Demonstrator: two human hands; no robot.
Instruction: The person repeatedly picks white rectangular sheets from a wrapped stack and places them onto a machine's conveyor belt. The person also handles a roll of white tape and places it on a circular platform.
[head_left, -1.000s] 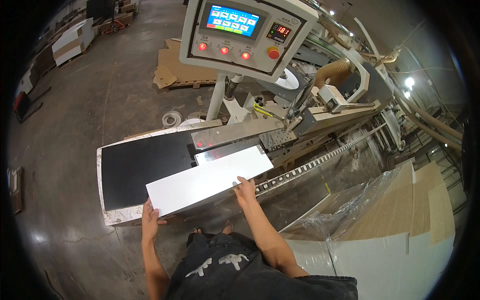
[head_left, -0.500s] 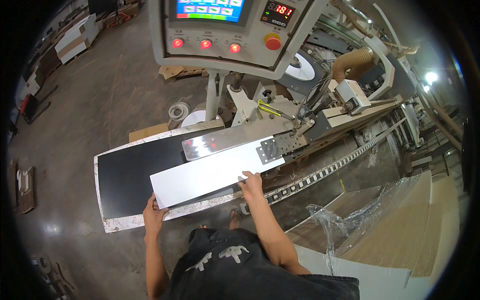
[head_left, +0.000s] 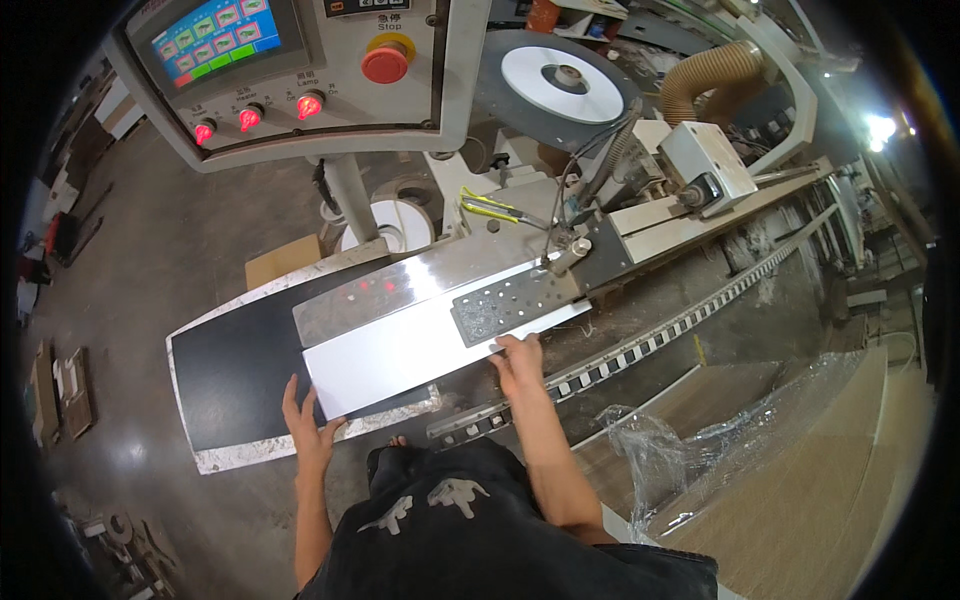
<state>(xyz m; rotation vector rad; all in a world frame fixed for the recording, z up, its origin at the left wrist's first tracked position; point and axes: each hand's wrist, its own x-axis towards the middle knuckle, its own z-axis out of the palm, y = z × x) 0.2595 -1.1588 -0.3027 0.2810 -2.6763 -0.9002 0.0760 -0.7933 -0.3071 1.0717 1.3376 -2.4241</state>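
Observation:
A long white board (head_left: 400,352) lies on the black-topped machine table (head_left: 235,375), along a shiny metal guide (head_left: 385,290). Its far right part runs beneath a dark perforated plate (head_left: 505,308). My left hand (head_left: 311,432) is at the board's left end, fingers stretched and spread around the near corner, thumb by the near edge. At the board's near long edge, just below the plate, my right hand (head_left: 518,368) grips with bent fingers; its underside grip is hidden.
A control panel (head_left: 290,90) with a screen and red-lit knobs stands over the table's far side. Behind the guide lies a yellow cutter (head_left: 495,208), near a large white tape roll (head_left: 562,85). A slatted rail (head_left: 640,355) and plastic-wrapped boards (head_left: 780,440) lie right.
The board has slid right, further under the perforated plate. My right hand has stayed at its near edge; my left hand's fingers have spread. The view has shifted toward the machine.

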